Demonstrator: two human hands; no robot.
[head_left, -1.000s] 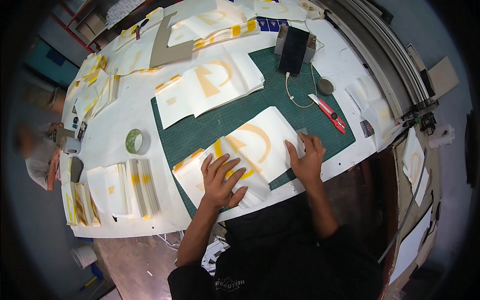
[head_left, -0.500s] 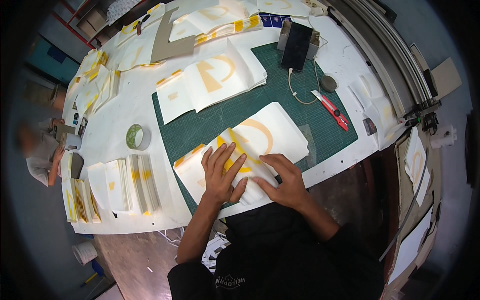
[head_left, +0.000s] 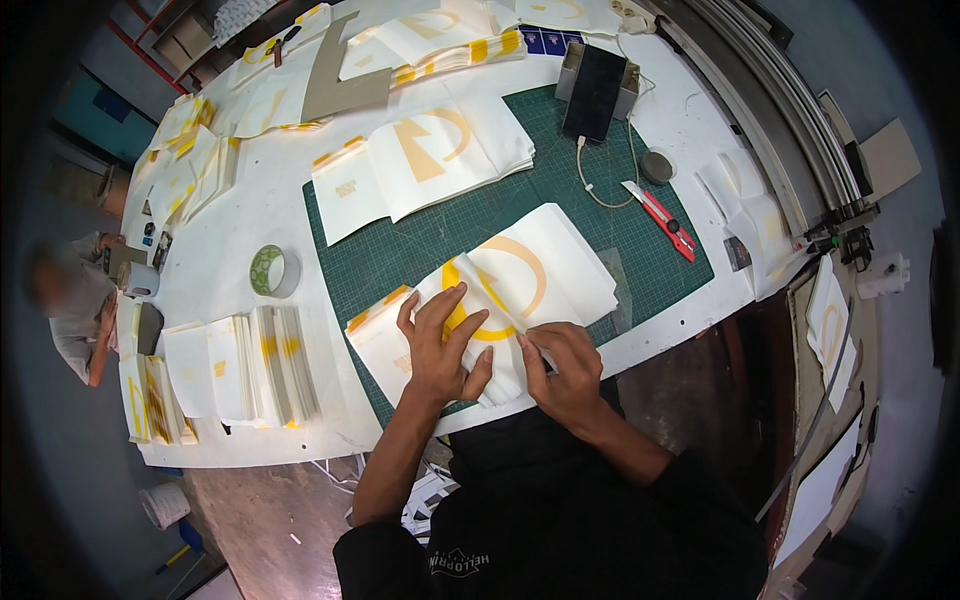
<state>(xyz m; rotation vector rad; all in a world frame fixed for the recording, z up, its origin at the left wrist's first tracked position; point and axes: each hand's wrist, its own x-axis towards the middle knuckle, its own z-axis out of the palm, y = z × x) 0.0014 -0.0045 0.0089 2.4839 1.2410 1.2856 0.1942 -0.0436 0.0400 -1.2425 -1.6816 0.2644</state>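
Note:
A stack of white printed paper sheets (head_left: 575, 275) lies before me on a green cutting mat (head_left: 410, 240). Its top sheet is partly turned over, with a yellow curved print showing on the folded part. My left hand (head_left: 437, 350) rests on that folded part, fingers spread and nothing gripped. At the fold's right edge my right hand (head_left: 567, 375) pinches the sheet between thumb and bent fingers. Farther back on the mat lies another stack of similar sheets (head_left: 440, 155).
A red utility knife (head_left: 665, 222) lies at the mat's right. Behind it stand a phone (head_left: 594, 92) with a cable and a small round tin (head_left: 657, 167). A tape roll (head_left: 275, 272) and paper bundles (head_left: 240, 370) sit left. Someone (head_left: 80, 310) works beyond the table's left edge.
My right hand has gone from fingers spread on the sheet to a pinch at its edge. The folded part has lifted and shows more yellow print. My left hand has barely moved.

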